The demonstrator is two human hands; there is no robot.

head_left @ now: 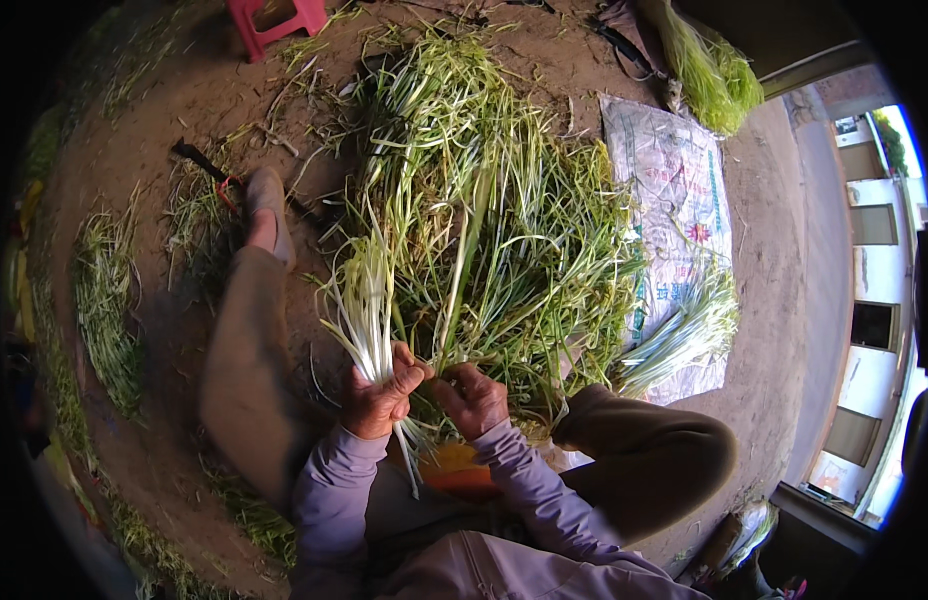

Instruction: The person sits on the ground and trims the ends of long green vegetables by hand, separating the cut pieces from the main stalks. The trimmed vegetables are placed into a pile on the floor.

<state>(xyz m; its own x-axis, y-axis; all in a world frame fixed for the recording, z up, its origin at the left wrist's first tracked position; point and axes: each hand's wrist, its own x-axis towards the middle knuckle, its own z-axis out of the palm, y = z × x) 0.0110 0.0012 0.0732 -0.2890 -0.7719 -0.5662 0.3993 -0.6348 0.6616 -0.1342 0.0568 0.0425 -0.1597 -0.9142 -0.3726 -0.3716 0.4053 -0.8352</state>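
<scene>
My left hand [376, 398] is closed around a bunch of slender green shoots with long white stems [372, 300]. Pale green leaves fan out at its upper end, and a few white stem ends poke out below the fist. Close beside it, my right hand [472, 398] is closed in a pinch, with the fingertips nearly touching the left hand. A single long green stalk [456, 300] rises from those fingertips. Before both hands spreads a large heap of loose, tangled green shoots [494, 210], partly yellowed.
Right of the heap, a white printed woven sack [669, 190] lies flat with a sorted bundle of shoots [684, 325] on it. More greens [109, 310] lie at left. A dark-handled tool [199, 160] lies near my foot; a red stool [274, 28] stands far left.
</scene>
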